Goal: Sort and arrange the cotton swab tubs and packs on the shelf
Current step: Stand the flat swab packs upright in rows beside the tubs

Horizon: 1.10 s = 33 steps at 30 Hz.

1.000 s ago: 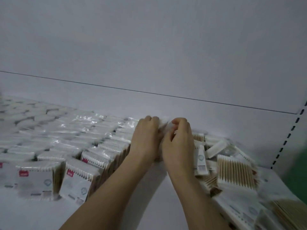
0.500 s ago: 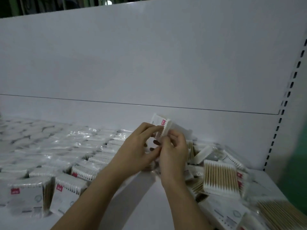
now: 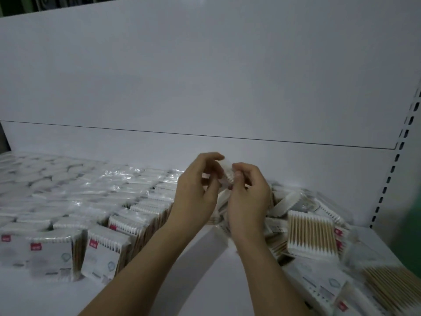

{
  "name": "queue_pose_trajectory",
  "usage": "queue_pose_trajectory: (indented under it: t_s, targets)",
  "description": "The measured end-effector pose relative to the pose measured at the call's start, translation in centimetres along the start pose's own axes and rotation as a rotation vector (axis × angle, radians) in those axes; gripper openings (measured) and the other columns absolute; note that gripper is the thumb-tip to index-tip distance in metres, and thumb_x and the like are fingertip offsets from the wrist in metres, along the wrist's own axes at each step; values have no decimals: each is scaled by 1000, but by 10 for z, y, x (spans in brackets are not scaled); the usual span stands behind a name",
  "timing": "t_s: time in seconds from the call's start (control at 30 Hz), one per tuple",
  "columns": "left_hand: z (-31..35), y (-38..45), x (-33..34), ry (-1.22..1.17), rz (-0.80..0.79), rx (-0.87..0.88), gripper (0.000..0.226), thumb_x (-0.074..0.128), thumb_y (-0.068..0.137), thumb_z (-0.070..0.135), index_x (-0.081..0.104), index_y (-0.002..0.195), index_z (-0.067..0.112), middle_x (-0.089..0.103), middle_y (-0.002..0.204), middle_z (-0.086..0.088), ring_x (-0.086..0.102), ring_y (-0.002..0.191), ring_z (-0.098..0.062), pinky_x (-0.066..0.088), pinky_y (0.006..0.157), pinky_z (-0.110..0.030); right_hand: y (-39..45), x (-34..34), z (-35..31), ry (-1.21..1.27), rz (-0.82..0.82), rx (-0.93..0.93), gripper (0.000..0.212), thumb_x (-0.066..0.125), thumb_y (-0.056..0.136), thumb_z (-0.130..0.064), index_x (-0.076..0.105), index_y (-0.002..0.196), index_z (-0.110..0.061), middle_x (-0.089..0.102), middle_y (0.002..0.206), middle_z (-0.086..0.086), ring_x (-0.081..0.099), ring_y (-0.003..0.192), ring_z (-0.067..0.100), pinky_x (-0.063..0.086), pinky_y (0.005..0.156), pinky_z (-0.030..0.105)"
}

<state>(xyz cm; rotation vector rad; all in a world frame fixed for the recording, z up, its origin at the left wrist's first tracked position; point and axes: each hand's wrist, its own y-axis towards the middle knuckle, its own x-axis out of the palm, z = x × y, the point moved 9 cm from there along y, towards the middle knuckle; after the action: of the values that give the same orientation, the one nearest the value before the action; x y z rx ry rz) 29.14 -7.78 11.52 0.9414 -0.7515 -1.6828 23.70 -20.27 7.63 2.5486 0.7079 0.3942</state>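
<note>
A: White cotton tips and pale wooden sticks: that is the pack (image 3: 225,176) held up between both hands, above the bare strip of shelf (image 3: 205,252) that separates the neat rows from the heap.

B: How is it held?

A: The left hand (image 3: 196,192) curls its fingers over the pack's top left edge, thumb underneath. The right hand (image 3: 247,197) pinches the right edge between thumb and fingertips. Both grip it; neither is free.

B: Where should it go?

A: My guess is the standing rows (image 3: 127,215) on the left, where packs stand upright, label forward. The loose pile (image 3: 309,233) on the right lies flat and crooked.

B: Any advice for doing it well?

A: Turn the pack so the red label faces front like its neighbours, tips upward, then slide it in behind the last standing one in the nearest row. Keep it pressed against that row so nothing topples. The film looks slippery, so I would hold the edges firmly but not crush the sticks
</note>
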Motion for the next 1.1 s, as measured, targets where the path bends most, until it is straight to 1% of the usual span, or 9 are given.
queue_pose_trajectory:
  t_s: [0.13,0.23,0.33,0.43,0.5,0.7,0.83,0.97,1.1]
  targets:
    - [2,6,-2,218,-25,62,45,63,88,-3,59,125,20,46,126,1,55,101,-10,52,79,-18,4,-6,-1,-89,48,-18,19,53,100,-12,68,97,-24,66,94,-16,60,90,-2,48,76,16]
    - [2,20,9,462,-205,123,41,72,83,4,67,121,19,59,119,-2,52,98,-20,46,83,-27,6,-7,-4,-104,43,-32,20,53,101,-11,68,98,-23,67,95,-13,61,89,1,48,76,19]
    - [-8,52,11,628,-398,-20,30,71,86,12,70,115,19,62,110,-1,55,98,-21,43,83,-29,6,-11,-8,-83,67,-51,16,51,102,-13,66,104,-21,66,96,-13,60,91,-3,47,73,13]
    - [-35,79,11,758,-520,-153,29,73,86,17,70,115,16,60,114,-4,56,97,-20,42,81,-28,6,-15,-11,-66,131,-90,17,47,101,-11,59,109,-20,60,108,-6,60,95,4,53,78,25]
    - [-57,83,16,795,-581,-229,28,74,86,18,70,113,15,63,115,-6,59,100,-22,42,78,-27,6,-16,-11,-66,144,-101,17,46,101,-9,57,109,-19,56,111,-6,56,95,0,53,76,28]
    - [-83,88,26,840,-580,-306,27,72,87,12,70,114,13,63,114,-9,60,102,-28,44,78,-29,7,-16,-11,-105,116,-133,22,47,99,-2,55,105,-21,55,109,-6,52,97,-4,42,71,9]
    - [-100,70,49,929,-679,-289,25,66,87,8,70,111,11,68,105,-9,63,94,-28,51,80,-34,4,-12,-15,-143,88,-179,19,46,99,-4,55,105,-20,54,108,-7,53,94,1,42,70,9]
    - [-105,59,62,1016,-670,-250,17,66,87,8,68,103,9,67,99,-8,58,86,-22,41,70,-29,3,-11,-18,-155,80,-196,16,47,100,-8,56,106,-20,54,108,-10,53,94,-1,43,69,9]
    - [-103,58,64,1088,-658,-201,15,60,88,7,66,101,13,66,99,-5,57,85,-21,36,73,-29,2,-8,-18,-190,59,-186,15,46,101,-11,55,107,-22,53,110,-12,52,94,-5,43,68,9]
